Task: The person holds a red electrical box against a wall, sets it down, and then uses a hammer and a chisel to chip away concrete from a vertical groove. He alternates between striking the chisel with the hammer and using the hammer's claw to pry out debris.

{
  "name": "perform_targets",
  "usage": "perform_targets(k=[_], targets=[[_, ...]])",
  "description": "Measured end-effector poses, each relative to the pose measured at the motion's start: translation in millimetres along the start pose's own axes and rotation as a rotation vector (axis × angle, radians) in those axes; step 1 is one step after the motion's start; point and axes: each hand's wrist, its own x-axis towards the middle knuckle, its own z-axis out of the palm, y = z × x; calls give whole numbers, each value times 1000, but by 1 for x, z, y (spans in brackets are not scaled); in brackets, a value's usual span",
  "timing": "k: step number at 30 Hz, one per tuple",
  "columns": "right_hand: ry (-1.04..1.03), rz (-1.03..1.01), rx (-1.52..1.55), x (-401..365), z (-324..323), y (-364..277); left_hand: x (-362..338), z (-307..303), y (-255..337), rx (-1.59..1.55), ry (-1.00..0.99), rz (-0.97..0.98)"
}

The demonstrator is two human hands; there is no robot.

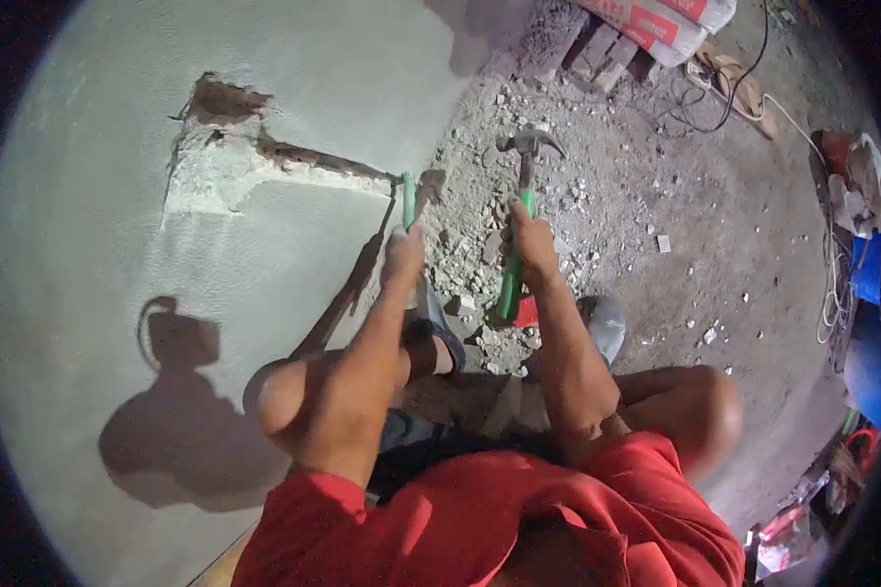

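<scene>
My left hand (404,251) is closed around a green-handled tool (409,201), which stands at the right end of a narrow groove (328,168) cut in the grey plastered wall (294,254). The tool's tip is hard to make out there. To the right, my right hand (532,243) grips a claw hammer (527,196) by its green handle, with the metal head pointing away from me. The hammer is apart from the green tool. At the groove's left end, a larger broken patch (210,166) shows bare brick at its top.
Rubble (470,240) covers the floor beside the wall, around my feet. Bags (656,24) lie on bricks at the top. Cables (724,112) run along the right, near a blue container (868,367). A red object (527,312) lies beside the hammer handle's end.
</scene>
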Motion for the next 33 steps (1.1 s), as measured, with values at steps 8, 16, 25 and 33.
perform_targets(k=[8, 16, 25, 33], targets=[[-103, -46, 28, 14, -3, -1, 21, 42, -67, 133, 282, 261], [-69, 16, 98, 29, -19, 3, 4, 29, -57, -40, 188, 249], [-82, 46, 409, 32, -44, -5, 3, 21, -56, 57, 196, 315], [-62, 6, 388, 22, -55, -11, 19, 16, -4, -385, -73, -141]])
